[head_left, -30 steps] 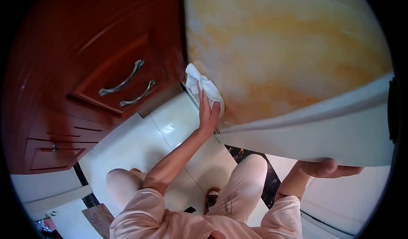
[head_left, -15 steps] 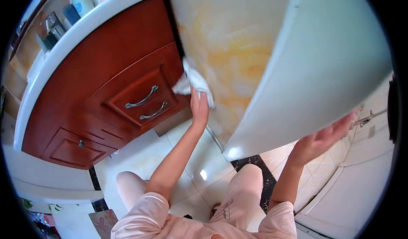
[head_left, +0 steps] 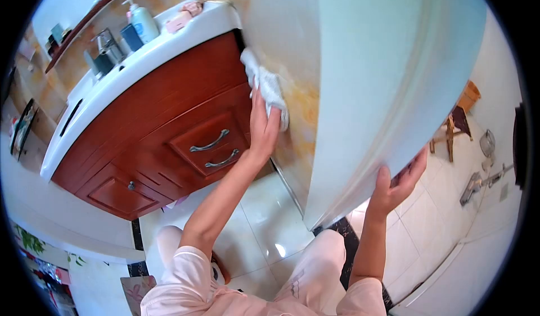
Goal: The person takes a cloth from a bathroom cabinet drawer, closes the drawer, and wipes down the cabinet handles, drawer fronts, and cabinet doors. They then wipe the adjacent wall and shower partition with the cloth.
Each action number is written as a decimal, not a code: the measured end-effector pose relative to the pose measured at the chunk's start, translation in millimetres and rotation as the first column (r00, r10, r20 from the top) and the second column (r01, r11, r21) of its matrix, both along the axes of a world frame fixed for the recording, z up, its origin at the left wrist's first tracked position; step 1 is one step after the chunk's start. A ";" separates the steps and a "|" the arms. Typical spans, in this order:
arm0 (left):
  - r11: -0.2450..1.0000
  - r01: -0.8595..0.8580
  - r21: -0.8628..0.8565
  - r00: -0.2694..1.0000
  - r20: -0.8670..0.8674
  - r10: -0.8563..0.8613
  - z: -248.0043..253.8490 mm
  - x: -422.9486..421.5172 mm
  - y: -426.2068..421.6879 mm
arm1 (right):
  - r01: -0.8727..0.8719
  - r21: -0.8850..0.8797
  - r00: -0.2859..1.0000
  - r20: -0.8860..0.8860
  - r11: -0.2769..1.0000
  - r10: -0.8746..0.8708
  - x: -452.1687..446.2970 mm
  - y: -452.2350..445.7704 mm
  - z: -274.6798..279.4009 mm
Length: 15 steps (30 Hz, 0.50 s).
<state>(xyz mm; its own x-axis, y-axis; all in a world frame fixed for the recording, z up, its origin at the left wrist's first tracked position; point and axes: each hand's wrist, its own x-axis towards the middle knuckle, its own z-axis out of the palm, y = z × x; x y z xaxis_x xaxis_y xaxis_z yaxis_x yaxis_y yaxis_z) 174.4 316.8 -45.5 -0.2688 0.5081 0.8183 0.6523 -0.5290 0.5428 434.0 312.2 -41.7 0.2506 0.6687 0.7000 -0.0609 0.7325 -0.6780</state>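
My left hand (head_left: 264, 126) is closed around a crumpled white cloth (head_left: 271, 91), pressing it to the yellow-marbled wall tiles (head_left: 301, 105) beside a red-brown vanity cabinet (head_left: 169, 113). To the right, a tall pale door (head_left: 377, 85) stands close to that wall. My right hand (head_left: 398, 184) is at the door's outer edge, thumb on the near side and fingers reaching round the far side, partly hidden.
On the white washbasin (head_left: 222, 18) stand a pump bottle (head_left: 144, 23), a dark blue box (head_left: 131, 36) and a faucet (head_left: 109, 46). Metal drawer handles (head_left: 210, 141) stick out near my left forearm. Beyond the door are a wooden stool (head_left: 450, 136) and a floor-cleaner head (head_left: 471, 188).
My left hand and the cloth have moved up along the wall. My right hand has come onto the door's edge, and the door has swung leftward, showing more floor beyond. The view has shifted.
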 end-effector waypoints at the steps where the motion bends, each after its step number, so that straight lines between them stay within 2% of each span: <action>1: 1.000 -0.010 0.016 1.000 -0.020 0.011 5.8 -6.9 2.7 | -0.002 -0.008 1.000 -0.009 1.000 0.002 -2.4 -0.5 -0.6; 3: 0.998 -0.024 0.051 0.998 -0.056 0.026 14.7 -12.6 4.2 | -0.040 -0.030 0.998 -0.039 0.999 0.039 -2.5 -4.8 3.2; 5: 0.999 -0.016 -0.042 1.000 0.018 0.017 3.6 -9.1 -14.8 | -0.039 -0.021 0.998 -0.042 0.999 0.038 -1.8 -4.5 2.9; 6: 0.996 -0.025 -0.088 1.000 -0.006 0.025 -14.4 -7.4 -32.6 | 0.034 0.031 0.999 0.016 0.999 -0.035 -2.5 -3.4 0.3; 7: 0.973 0.093 -0.209 0.995 0.060 -0.082 -35.3 -12.1 -54.0 | 0.045 0.034 0.998 0.036 0.998 -0.046 -0.5 -1.5 -2.8; 8: 0.905 0.225 -0.361 0.951 0.284 -0.123 -41.6 -8.6 -83.8 | 0.060 0.035 0.997 0.054 0.998 -0.061 2.3 0.6 -7.6; 9: 0.833 0.378 -0.403 0.803 0.591 -0.078 -50.6 -5.6 -109.9 | 0.079 0.030 0.994 0.069 0.996 -0.081 4.1 1.2 -10.5; 10: 0.761 0.569 -0.311 0.589 0.800 -0.113 -53.5 -10.2 -134.8 | 0.091 0.059 0.991 0.092 0.994 -0.096 3.7 -2.9 -6.1; 12: 0.685 0.686 -0.244 0.294 0.955 0.046 -57.2 -25.1 -176.9 | 0.119 -0.004 0.990 0.079 0.993 -0.118 3.3 -7.0 -7.0; 13: 0.697 0.678 -0.234 0.252 0.964 0.079 -68.7 -37.0 -191.8 | 0.127 -0.005 0.989 0.073 0.992 -0.126 7.0 -4.0 -12.5; 15: 0.711 0.670 -0.213 0.160 0.977 0.142 -94.6 -58.6 -213.1 | 0.016 -0.054 0.998 0.060 0.998 -0.012 13.1 -2.1 -13.2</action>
